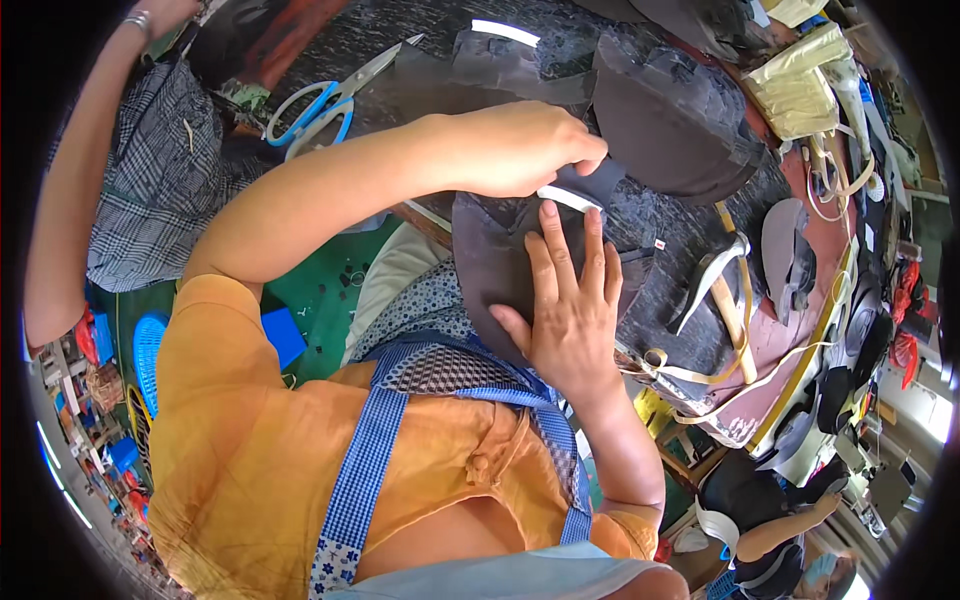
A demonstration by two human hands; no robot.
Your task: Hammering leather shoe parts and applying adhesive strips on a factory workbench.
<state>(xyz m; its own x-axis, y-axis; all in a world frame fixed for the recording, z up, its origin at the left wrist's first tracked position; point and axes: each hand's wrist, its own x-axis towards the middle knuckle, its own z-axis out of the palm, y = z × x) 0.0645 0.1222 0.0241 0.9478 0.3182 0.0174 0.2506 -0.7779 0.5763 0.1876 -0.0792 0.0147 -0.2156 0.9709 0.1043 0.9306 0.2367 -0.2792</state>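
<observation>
A dark, curved flat piece of sheet material (pixel 485 265) lies at the near table edge, partly over my lap. My right hand (pixel 572 310) presses flat on it with the fingers spread, fingertips at a short white strip (pixel 570 199). Just beyond the strip, my left hand (pixel 525 150) is closed, its fingers curled down by a small dark flap (pixel 598 184). Whatever the left fingers hold is hidden beneath them. Farther off lie more dark curved pieces (pixel 675 125) in an overlapping pile and another white strip (pixel 505 33).
Scissors with blue and white handles (pixel 345 95) lie at the far left of the table. To the right are a hammer (pixel 735 310), light cords (pixel 790 365) and a yellowish wrapped packet (pixel 795 85). Another person's arm (pixel 75 210) reaches in at left; someone else sits at lower right.
</observation>
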